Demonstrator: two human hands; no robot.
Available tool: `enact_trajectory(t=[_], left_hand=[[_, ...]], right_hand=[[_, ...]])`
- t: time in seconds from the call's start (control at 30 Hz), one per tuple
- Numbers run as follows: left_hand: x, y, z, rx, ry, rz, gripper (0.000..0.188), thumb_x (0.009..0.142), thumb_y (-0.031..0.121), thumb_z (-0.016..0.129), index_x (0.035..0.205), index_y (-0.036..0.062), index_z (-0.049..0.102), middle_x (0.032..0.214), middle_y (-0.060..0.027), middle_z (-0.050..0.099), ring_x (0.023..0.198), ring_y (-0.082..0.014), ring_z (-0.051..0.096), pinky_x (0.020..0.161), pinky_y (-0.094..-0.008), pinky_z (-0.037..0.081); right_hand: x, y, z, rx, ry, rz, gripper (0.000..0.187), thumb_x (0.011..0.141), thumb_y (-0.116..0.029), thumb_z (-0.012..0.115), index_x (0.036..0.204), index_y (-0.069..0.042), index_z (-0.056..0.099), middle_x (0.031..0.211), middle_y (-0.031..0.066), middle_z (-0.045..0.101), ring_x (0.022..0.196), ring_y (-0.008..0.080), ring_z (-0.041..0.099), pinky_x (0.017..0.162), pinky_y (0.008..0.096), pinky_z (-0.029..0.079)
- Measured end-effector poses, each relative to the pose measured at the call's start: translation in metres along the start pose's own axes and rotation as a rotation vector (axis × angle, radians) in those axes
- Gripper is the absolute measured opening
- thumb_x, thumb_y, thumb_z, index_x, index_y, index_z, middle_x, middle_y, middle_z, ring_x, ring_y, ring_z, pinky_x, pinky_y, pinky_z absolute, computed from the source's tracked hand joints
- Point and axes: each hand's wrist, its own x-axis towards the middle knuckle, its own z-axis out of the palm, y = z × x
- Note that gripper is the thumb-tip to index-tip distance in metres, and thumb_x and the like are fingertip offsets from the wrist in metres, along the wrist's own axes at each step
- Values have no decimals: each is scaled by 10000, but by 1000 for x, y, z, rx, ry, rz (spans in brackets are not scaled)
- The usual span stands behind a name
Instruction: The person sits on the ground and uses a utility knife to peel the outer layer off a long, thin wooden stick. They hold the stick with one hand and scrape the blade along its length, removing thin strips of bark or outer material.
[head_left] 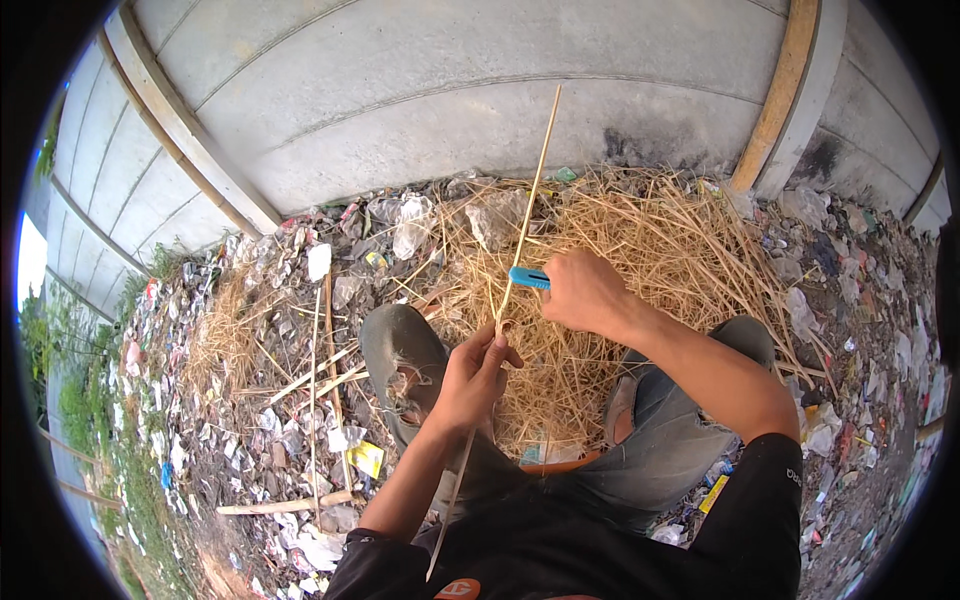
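My left hand [472, 375] is closed around a long, thin bamboo strip [535, 185]. The strip rises at a slant toward the wall, and its lower end runs down past my left wrist to my lap. In my closed right hand [583, 290] is a blue utility knife [530, 278], its front end touching or right beside the strip a little above my left fingers. The blade itself does not show clearly. Near my left fingers the strip seems to part into narrow pieces.
Pale shavings [630, 240] lie heaped between and beyond my bent legs. Left of me are several loose sticks [314, 400] and a thicker stick [285, 505] among scattered litter. A grey panel wall [470, 110] closes off the far side, with a stone [497, 218] before it.
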Motion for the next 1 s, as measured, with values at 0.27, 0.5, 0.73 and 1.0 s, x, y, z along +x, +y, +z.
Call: enact_trajectory(t=[0.27,0.5,0.73,1.0], left_hand=[[15,1,13,-41,124,90,402,1077,137,518,1452,9,448,833,0,603,546,-9,422,478,-180,324],[-7,2,20,-74,86,-25,395,1077,130,519,1456,36,462,831,20,592,595,-5,441,502,-168,329],[5,10,12,-195,128,74,411,1076,135,525,1474,60,458,813,40,575,584,-1,433,491,-164,320],[7,9,13,-93,165,61,313,1075,110,496,1384,63,496,727,43,499,489,-21,374,431,-199,279]], right_hand=[[-2,-9,18,7,-97,-43,112,731,-46,631,716,62,658,567,162,620,472,273,623,445,416,512],[31,32,-10,57,-16,188,125,741,-28,621,726,86,668,575,173,616,492,273,628,454,421,496],[-9,-14,-3,41,-160,17,139,766,-41,615,745,75,689,616,180,642,516,289,642,489,415,517],[2,-10,18,-14,-114,13,112,781,-36,614,722,43,668,625,152,636,521,263,636,475,410,511]])
